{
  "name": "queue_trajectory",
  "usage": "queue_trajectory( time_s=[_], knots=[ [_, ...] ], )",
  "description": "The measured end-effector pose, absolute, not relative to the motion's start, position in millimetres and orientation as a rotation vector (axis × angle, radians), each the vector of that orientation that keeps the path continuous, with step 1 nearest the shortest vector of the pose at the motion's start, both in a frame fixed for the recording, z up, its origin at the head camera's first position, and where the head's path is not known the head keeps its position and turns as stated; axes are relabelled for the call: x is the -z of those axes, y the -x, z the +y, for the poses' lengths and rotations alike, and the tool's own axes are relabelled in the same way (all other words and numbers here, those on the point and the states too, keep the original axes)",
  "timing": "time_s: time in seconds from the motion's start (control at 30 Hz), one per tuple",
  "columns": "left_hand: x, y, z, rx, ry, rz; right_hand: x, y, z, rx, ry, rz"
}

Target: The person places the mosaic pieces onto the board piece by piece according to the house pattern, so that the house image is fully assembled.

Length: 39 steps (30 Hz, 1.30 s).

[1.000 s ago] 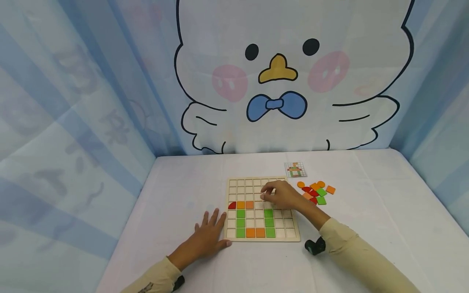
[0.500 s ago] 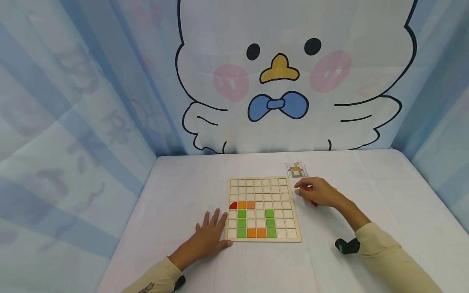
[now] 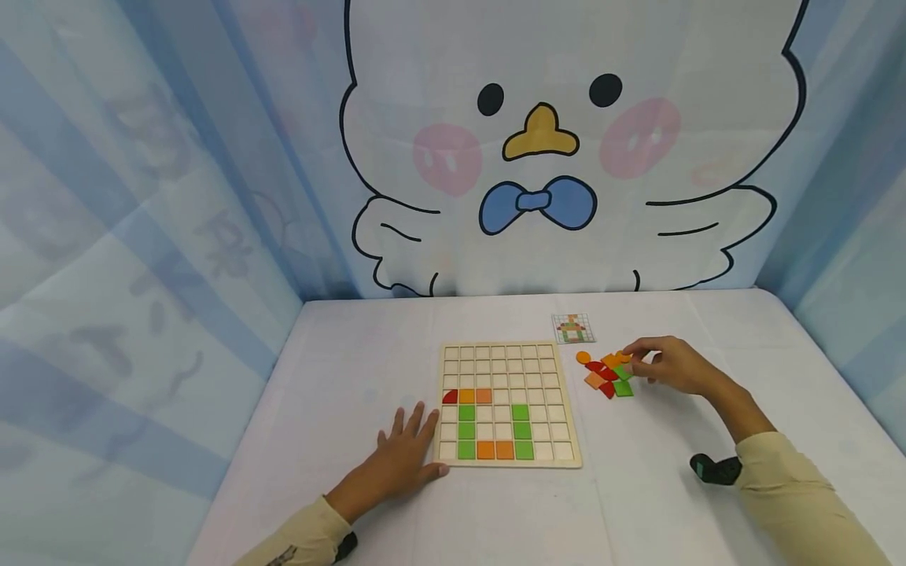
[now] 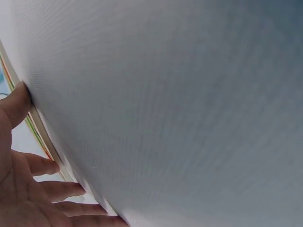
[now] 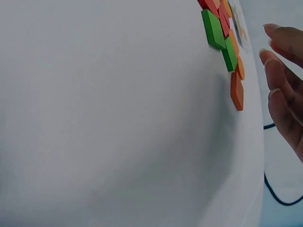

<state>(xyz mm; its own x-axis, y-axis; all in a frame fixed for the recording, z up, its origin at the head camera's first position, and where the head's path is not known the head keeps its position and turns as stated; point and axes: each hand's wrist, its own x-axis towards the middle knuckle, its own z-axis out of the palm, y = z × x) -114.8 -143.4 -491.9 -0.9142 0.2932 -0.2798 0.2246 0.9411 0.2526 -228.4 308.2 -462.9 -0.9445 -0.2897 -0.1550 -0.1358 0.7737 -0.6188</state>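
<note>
My left hand (image 3: 402, 460) rests spread on the table, its fingertips and thumb at the left edge of a wooden grid board (image 3: 488, 368). On the board, green squares (image 3: 466, 431) form two columns. Orange squares (image 3: 495, 450) join them at the bottom. A red rounded corner piece (image 3: 450, 397) and two orange squares (image 3: 475, 396) lie in a row above the left column. Over the right side of a loose pile of coloured wooden pieces (image 3: 607, 369) is my right hand (image 3: 668, 364). Its fingers (image 5: 284, 80) are loosely bent, with nothing between them in the right wrist view.
A small picture card (image 3: 573, 328) with a grid pattern lies behind the board and pile. The pile includes an orange disc (image 3: 583, 357), and a separate orange square (image 5: 237, 92) sits at its right end. A printed curtain (image 3: 396, 157) hangs behind the table.
My right hand has moved right from above the board, across the pile to its right side. My left hand and the pieces on the board stay as they were.
</note>
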Motion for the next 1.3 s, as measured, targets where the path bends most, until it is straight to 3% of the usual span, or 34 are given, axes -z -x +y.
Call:
queue_trajectory(
  time_s=[0.37,1.3],
  knots=[
    [491.1,114.4,-144.3,-0.310,-0.389,2.770,478.4,233.2,325.2,0.844,0.179,2.779],
    [488.9,113.3,-143.8,-0.321,-0.383,2.765,489.6,236.1,328.2,0.760,0.113,2.749]
  ],
)
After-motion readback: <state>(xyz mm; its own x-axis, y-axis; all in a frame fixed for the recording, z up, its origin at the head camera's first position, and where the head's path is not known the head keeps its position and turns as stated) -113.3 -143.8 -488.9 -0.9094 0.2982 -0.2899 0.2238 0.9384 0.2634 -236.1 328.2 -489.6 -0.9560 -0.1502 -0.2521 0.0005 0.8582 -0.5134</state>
